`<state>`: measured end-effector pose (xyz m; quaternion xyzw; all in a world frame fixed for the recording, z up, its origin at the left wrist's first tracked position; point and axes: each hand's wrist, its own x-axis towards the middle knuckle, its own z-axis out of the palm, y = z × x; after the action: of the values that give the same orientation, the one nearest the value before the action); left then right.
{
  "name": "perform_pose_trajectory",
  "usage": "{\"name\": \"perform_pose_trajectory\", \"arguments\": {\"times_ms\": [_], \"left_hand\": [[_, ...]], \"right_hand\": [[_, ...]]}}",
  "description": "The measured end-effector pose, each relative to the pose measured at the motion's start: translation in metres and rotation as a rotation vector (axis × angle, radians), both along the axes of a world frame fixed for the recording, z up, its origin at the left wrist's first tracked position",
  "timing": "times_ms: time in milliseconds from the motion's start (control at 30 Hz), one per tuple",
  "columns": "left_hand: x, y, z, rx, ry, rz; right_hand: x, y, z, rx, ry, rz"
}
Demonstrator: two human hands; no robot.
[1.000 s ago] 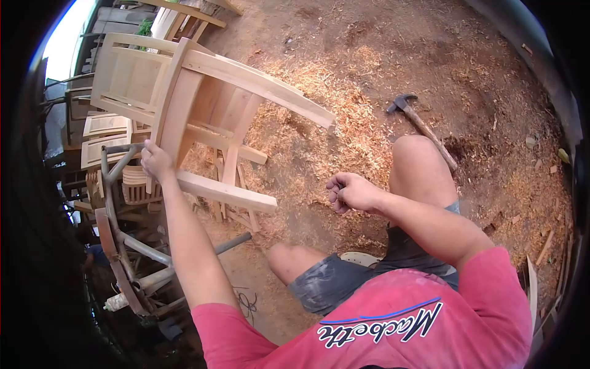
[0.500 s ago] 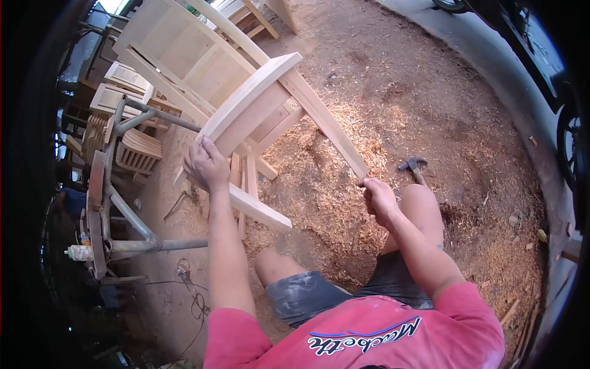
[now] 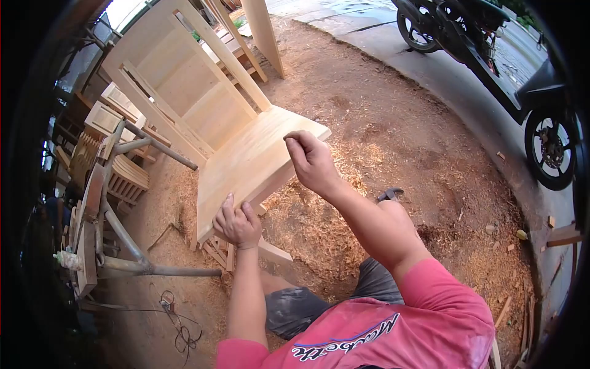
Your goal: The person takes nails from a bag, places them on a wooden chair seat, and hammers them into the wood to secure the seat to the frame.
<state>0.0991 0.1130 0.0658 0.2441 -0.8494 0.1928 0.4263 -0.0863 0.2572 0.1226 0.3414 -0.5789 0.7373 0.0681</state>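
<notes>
From the head view, an unfinished pale wooden chair [image 3: 246,154] with a slatted back stands on the dirt ground [image 3: 393,123], its legs in a patch of wood shavings [image 3: 313,227]. The left hand [image 3: 237,222] rests its fingers on the near front edge of the seat, fingers bent over it in a light grip. The right hand [image 3: 312,161] hovers above the seat's right front corner, fingers curled nearly closed; whether it pinches anything, I cannot tell. A claw hammer [image 3: 389,195] lies untouched behind the right forearm. The chair looks assembled and upright but bare, so any surface finishing seems not yet done. A dark motorcycle [image 3: 491,49] is parked at the top right.
</notes>
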Motion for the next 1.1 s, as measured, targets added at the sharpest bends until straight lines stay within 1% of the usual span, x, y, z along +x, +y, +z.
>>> {"name": "perform_pose_trajectory", "arguments": {"times_ms": [33,100,133,167,200,233,300,333,400,433,500,533,600,633,700,733,767,833,867,900,967,1033,1100], "left_hand": [[0.004,0.004,0.000,-0.002,-0.022,0.013],[0.009,0.012,-0.001,-0.004,-0.010,-0.029],[0.016,0.017,0.001,0.082,-0.047,-0.042],[0.022,0.021,0.004,0.169,-0.077,-0.052],[0.030,0.019,0.006,0.256,-0.022,-0.176],[0.042,0.011,0.004,0.256,-0.015,-0.177],[0.075,-0.009,0.000,0.297,0.268,0.016],[0.086,-0.019,-0.007,0.306,0.262,0.048],[0.112,-0.036,-0.028,1.296,0.874,-0.147],[0.124,-0.036,-0.041,1.282,0.909,-0.093],[0.133,-0.020,-0.058,1.299,0.864,-0.044],[0.134,-0.011,-0.062,1.298,0.899,-0.008],[0.132,0.010,-0.058,1.310,0.865,-0.041],[0.134,0.016,-0.063,1.312,0.881,-0.026],[0.141,0.028,-0.074,1.377,0.942,-0.121],[0.146,0.033,-0.080,1.381,0.950,-0.110],[0.152,0.038,-0.087,1.348,0.912,-0.099],[0.157,0.044,-0.095,1.282,0.819,-0.102],[0.153,0.047,-0.084,1.274,0.815,-0.092],[0.150,0.044,-0.083,1.280,0.792,-0.136],[0.147,0.041,-0.083,1.212,0.807,-0.140],[0.149,0.032,-0.078,1.236,0.785,-0.186],[0.147,0.019,-0.073,1.234,0.785,-0.222]], "right_hand": [[0.002,-0.002,0.007,0.066,0.067,-0.055],[0.000,-0.016,-0.006,0.115,0.139,-0.089],[0.003,-0.019,-0.016,0.151,0.177,-0.153],[0.006,-0.017,-0.023,0.149,0.174,-0.159],[0.009,-0.013,-0.029,0.150,0.274,-0.227],[0.010,-0.010,-0.035,0.151,0.377,-0.294],[0.011,-0.002,-0.038,0.175,0.406,-0.306],[0.016,0.004,-0.039,0.241,0.411,-0.331],[0.026,0.010,-0.043,0.332,0.453,-0.349],[0.027,0.013,-0.047,0.353,0.494,-0.355],[0.034,0.024,-0.050,0.451,0.566,-0.357],[0.035,0.028,-0.054,0.454,0.585,-0.314],[0.040,0.039,-0.062,0.500,0.614,-0.304],[0.045,0.048,-0.060,0.504,0.624,-0.287],[0.054,0.066,-0.052,0.525,0.565,-0.200],[0.054,0.070,-0.056,0.475,0.475,-0.179],[0.053,0.074,-0.061,0.427,0.381,-0.161],[0.050,0.072,-0.077,0.456,0.347,-0.218],[0.048,0.067,-0.082,0.467,0.422,-0.239],[0.046,0.063,-0.084,0.480,0.493,-0.274],[0.042,0.053,-0.082,0.496,0.430,-0.395],[0.046,0.052,-0.080,0.586,0.491,-0.250],[0.045,0.044,-0.075,0.561,0.442,-0.322]]}}
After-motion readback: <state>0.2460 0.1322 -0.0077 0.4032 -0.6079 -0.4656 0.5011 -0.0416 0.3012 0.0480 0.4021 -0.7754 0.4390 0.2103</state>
